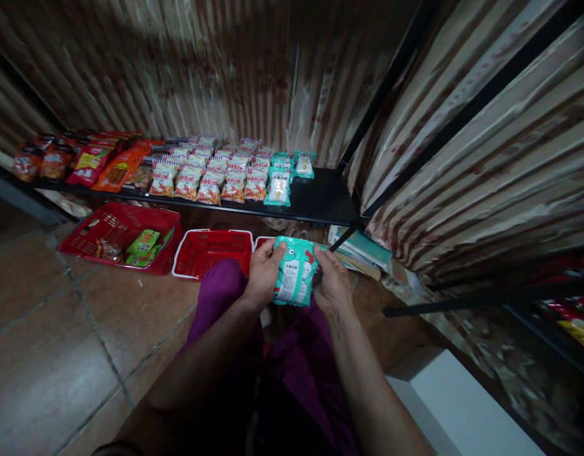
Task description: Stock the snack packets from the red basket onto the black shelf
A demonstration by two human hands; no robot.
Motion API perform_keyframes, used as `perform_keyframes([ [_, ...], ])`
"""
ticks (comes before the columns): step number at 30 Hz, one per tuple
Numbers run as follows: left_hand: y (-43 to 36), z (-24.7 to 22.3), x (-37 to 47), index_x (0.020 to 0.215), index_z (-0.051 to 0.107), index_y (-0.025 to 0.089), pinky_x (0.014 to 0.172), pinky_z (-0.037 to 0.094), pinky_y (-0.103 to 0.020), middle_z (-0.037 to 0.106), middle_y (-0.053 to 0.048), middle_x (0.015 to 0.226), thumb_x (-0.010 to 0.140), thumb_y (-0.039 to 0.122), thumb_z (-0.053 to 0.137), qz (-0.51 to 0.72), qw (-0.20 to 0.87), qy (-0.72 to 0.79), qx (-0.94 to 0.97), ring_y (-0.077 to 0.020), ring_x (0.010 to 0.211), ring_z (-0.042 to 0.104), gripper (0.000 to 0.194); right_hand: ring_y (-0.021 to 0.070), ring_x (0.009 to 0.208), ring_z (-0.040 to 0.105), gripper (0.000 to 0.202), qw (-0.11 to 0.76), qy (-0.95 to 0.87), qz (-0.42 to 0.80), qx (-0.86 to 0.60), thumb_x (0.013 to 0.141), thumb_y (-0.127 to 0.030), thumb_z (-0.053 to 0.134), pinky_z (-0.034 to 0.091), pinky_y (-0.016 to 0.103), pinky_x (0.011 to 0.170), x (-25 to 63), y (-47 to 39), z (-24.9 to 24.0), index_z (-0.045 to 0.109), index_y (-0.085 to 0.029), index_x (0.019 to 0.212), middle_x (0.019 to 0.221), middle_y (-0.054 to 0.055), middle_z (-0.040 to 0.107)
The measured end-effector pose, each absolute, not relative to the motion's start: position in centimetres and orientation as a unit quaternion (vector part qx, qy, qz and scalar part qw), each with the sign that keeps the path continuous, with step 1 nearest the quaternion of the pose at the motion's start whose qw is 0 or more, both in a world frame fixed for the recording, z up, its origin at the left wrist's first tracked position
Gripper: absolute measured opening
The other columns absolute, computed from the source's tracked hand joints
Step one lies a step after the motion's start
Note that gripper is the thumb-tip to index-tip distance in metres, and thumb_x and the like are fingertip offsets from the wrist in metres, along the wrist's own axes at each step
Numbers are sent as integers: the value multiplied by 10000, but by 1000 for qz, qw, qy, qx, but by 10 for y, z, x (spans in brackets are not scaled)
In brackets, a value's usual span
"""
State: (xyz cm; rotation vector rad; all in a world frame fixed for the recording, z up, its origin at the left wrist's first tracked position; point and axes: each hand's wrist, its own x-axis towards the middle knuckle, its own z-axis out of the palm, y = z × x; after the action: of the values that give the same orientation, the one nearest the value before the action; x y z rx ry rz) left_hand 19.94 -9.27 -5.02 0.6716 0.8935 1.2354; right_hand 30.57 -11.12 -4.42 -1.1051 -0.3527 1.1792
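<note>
Between my two hands is a teal snack bag [294,272] with white and red print, its back side facing me. My left hand [265,272] grips its left edge, thumb on top. At the right edge my right hand [330,275] pinches the upper corner. The fingers behind the bag are hidden. Beyond it, on a low black shelf [320,196], stand a few matching teal bags [279,187]. Left of those sit rows of white and orange snack bags [210,185].
Red and orange snack packs [90,161] fill the shelf's left end. Below are a red basket [163,253] with green packets [144,244] and a white-rimmed red basket [213,234]. Books [363,247] lie under the shelf's right end. A white box [463,405] stands at lower right.
</note>
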Motion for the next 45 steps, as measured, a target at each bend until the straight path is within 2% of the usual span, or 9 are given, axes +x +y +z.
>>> perform_keyframes([
  [5,-91,-47,199,793,614,170,514,398,-193,579,49,636,640,449,717,551,659,410,307,-75,522,494,334,95,420,528,304,684,-166,506,-498,524,-380,827,419,223,436,303,-111,-40,625,-194,653,533,-68,631],
  [10,-91,-43,197,728,575,177,481,366,-178,516,72,575,657,439,706,562,649,411,307,-62,486,449,301,56,335,423,322,671,-187,507,-508,516,-407,831,322,196,356,302,-112,-34,622,-192,634,456,-93,561],
  [16,-90,-42,191,675,583,184,540,391,-180,535,47,610,678,469,700,530,673,388,339,-70,547,486,308,92,417,526,331,681,-182,467,-534,513,-427,822,402,209,417,309,-105,-40,651,-177,648,519,-52,635],
  [22,-97,-41,184,918,651,205,657,467,-216,668,-28,879,730,461,670,446,724,346,397,-131,756,613,319,89,411,514,339,684,-181,448,-547,501,-430,829,407,212,418,315,-99,-40,641,-174,622,497,-55,617],
  [28,-100,-54,192,891,628,192,594,473,-219,646,20,701,665,443,725,467,737,357,334,-97,571,583,352,73,387,466,350,645,-213,496,-541,547,-481,795,359,199,391,314,-103,-37,623,-189,636,474,-76,576],
  [32,-94,-56,192,844,625,189,601,471,-213,650,23,684,631,445,747,505,728,365,286,-99,585,596,355,85,458,523,368,603,-249,540,-532,577,-513,774,390,191,431,314,-113,-39,648,-196,715,560,-56,626],
  [37,-92,-54,190,829,631,179,582,475,-224,652,20,656,600,457,764,510,724,375,274,-109,564,601,384,126,624,622,380,585,-305,562,-499,599,-461,787,480,215,554,313,-124,-42,694,-211,871,769,-13,713],
  [42,-92,-54,190,830,631,173,592,487,-231,649,15,650,603,464,758,508,720,387,272,-121,579,611,390,139,645,645,428,582,-302,567,-499,598,-430,797,504,228,573,314,-125,-48,694,-221,958,802,1,727],
  [45,-92,-51,188,877,636,176,594,489,-227,671,-7,736,642,490,725,486,728,387,289,-139,652,632,402,145,633,653,435,595,-272,547,-523,567,-422,813,512,238,585,315,-122,-53,696,-216,931,765,-8,728],
])
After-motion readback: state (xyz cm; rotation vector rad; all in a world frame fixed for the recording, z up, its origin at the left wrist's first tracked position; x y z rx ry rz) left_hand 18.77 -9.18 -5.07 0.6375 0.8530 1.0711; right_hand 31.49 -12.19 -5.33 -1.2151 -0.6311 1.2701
